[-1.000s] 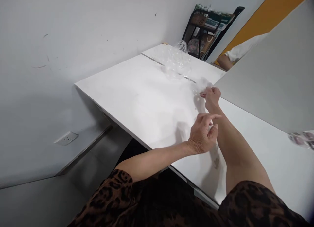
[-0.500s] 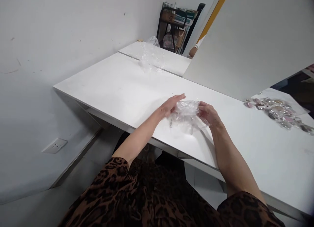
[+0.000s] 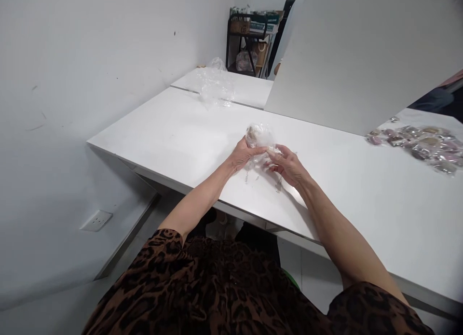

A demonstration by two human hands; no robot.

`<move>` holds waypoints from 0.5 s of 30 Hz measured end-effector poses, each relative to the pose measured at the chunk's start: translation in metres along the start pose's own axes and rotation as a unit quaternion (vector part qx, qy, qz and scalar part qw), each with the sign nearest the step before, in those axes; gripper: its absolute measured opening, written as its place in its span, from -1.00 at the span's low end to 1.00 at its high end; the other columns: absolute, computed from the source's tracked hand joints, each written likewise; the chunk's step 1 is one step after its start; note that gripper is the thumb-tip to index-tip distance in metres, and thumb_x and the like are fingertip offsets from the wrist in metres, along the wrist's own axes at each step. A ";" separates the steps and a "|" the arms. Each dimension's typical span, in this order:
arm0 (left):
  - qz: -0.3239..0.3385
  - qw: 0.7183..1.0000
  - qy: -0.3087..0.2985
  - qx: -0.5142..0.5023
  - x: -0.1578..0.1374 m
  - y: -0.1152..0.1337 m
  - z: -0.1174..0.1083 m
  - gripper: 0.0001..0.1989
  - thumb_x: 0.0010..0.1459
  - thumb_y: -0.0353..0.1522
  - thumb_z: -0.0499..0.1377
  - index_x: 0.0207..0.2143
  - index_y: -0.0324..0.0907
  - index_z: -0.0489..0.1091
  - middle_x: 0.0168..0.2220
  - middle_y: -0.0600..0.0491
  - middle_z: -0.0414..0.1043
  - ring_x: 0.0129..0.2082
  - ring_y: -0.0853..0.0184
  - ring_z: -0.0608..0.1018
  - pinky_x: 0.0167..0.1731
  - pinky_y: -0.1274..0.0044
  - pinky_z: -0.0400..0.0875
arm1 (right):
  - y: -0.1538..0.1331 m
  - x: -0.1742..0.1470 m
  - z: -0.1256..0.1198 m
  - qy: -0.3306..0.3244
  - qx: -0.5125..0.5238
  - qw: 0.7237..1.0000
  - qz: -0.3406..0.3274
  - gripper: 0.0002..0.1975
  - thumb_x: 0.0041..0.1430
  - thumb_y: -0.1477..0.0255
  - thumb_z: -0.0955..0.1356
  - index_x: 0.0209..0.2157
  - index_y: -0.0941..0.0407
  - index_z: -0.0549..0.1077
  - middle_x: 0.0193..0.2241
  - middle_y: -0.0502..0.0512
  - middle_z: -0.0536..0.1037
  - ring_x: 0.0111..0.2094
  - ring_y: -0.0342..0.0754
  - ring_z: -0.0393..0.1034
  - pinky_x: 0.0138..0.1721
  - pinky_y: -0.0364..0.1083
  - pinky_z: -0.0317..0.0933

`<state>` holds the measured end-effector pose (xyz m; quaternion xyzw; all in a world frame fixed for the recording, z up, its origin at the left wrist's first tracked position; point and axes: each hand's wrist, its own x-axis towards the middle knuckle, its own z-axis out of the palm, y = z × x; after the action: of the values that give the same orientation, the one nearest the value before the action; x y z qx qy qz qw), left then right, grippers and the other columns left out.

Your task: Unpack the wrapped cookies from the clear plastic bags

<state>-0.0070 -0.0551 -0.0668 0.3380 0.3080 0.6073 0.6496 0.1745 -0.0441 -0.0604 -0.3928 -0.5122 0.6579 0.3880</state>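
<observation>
White tabletop (image 3: pixel 361 180) spans the person's front. Grey panel (image 3: pixel 361 55) stands at its far side. Spread of clear-wrapped pieces (image 3: pixel 430 142), pink and brown, off to their right. Crumpled clear plastic (image 3: pixel 216 86) lies across the far seam. From here I see the left hand (image 3: pixel 240 155) gripping a plastic-wrapped bundle (image 3: pixel 262 134) over the tabletop; right hand (image 3: pixel 287 166) curled at its near side, can't tell if clamped.

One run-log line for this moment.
left hand: holding crumpled clear plastic | right hand: touching same plastic | pink-and-brown clear-wrapped packets: on white flat table, right side
</observation>
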 end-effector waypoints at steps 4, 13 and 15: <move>-0.013 0.995 0.047 -0.084 0.008 0.000 -0.003 -0.63 0.02 -0.25 0.51 -0.20 -0.21 0.50 -0.32 0.09 0.59 -0.19 0.36 0.64 0.00 0.48 0.50 | 0.000 0.002 -0.006 0.042 0.011 0.997 -0.061 -0.52 -0.26 0.18 0.68 -0.38 0.09 0.49 -0.48 -0.03 0.53 -0.54 -0.19 0.37 -0.51 -0.15 0.25; 0.010 0.996 0.062 -0.066 0.010 -0.010 -0.007 -0.55 -0.04 -0.23 0.54 -0.17 -0.15 0.48 -0.37 0.19 0.57 -0.36 0.46 0.60 -0.22 0.58 0.50 | 0.003 0.003 -0.010 0.146 -0.203 0.943 -0.221 -0.23 0.01 -0.12 0.48 0.18 -0.09 0.34 0.21 0.17 0.44 0.21 0.14 0.37 0.04 0.11 0.38; 0.009 0.998 0.041 -0.047 0.009 -0.013 -0.005 -0.50 -0.08 -0.21 0.56 -0.14 -0.16 0.48 -0.34 0.17 0.58 -0.35 0.45 0.60 -0.21 0.58 0.49 | 0.005 0.002 -0.009 0.125 -0.261 0.931 -0.223 -0.20 0.01 -0.14 0.47 0.20 -0.08 0.34 0.26 0.20 0.40 0.28 0.21 0.29 0.12 0.19 0.32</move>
<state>-0.0023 -0.0459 -0.0801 0.2847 0.3027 0.6400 0.6463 0.1811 -0.0398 -0.0672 -0.4345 -0.6875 0.3436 0.4695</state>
